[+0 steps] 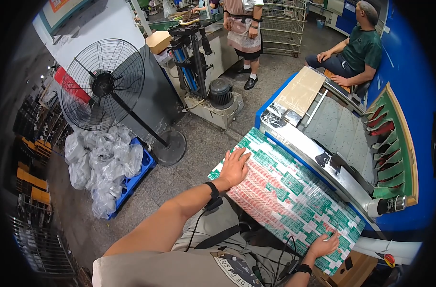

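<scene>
Both hands, left (235, 166) and right (324, 245), press flat and unclenched on the sheets (285, 196), squaring them; next needs feeding into the machine (342, 143).

A wide stack of printed sheets (287, 191) lies flat just in front of the blue machine (409, 95) — a patchwork of green-and-white and red-and-white label blocks under a glossy film. The left hand (235, 167) rests palm-down on its far left corner, the right hand (323, 245) on its near right edge. On the machine's feed table, at its far end, lies a plain tan sheet stack (300, 90), rectangular. Well left of the machine, clear plastic bags (103, 162) sit heaped on a blue pallet. Far left of it, a brown cardboard box (158, 41) sits beside a press — small, closed.
</scene>
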### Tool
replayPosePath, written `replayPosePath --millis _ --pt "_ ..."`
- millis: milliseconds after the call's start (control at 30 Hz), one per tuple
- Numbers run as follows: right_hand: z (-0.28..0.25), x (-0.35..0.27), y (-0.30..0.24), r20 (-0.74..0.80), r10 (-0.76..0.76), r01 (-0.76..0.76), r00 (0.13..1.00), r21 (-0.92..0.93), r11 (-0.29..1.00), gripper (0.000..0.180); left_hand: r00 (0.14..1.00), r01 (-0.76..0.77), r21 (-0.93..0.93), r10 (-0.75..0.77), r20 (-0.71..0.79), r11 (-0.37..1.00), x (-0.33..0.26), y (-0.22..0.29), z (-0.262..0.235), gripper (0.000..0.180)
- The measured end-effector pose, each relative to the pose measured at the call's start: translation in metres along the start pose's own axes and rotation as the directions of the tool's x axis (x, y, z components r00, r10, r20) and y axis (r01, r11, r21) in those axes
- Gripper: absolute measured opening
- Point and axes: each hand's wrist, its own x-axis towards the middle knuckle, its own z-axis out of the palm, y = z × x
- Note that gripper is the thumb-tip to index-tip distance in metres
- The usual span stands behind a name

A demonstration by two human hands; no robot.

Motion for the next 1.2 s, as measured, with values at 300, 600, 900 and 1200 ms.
replayPosePath --millis 300,600,900,1200 --pt "-0.002 0.001 -0.002 0.027 -0.002 0.002 1.0 0.016 1.0 0.055 0.999 0.021 -0.008 -0.021 0.04 1.0 0.0 -0.001 -0.002 0.053" --pt "0.002 0.0 0.001 0.046 0.012 -0.012 0.999 -0.001 1.0 0.054 0.999 -0.013 0.011 0.013 -0.03 1.0 -0.002 -0.003 0.003 0.052" --pt "-0.002 -0.001 -0.003 0.025 0.012 -0.012 1.0 0.017 1.0 0.055 0.999 0.012 -0.002 -0.012 0.031 1.0 0.0 -0.002 0.001 0.053" --pt "0.004 -0.001 0.002 0.002 -0.015 0.015 1.0 0.026 1.0 0.054 1.0 0.005 0.013 -0.006 0.025 1.0 0.0 -0.002 0.001 0.054"
